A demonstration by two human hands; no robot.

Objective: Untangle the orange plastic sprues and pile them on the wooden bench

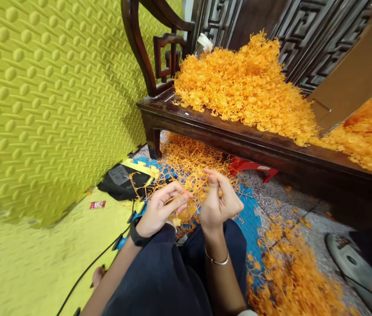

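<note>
Both hands raised above the lap, left hand (161, 210) pinching, right hand (219, 202) fingers curled

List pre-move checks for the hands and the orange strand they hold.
1. Left hand pinches the orange strand: ok.
2. Right hand fingertips shut on orange strand: ok.
3. Both hands on one strand: cannot tell.
4. Strand free of the floor tangle: cannot tell, they overlap.
5. Orange heap back from the bench front edge: not ok, reaches it.
6. Black cable clear of both hands: ok.
</note>
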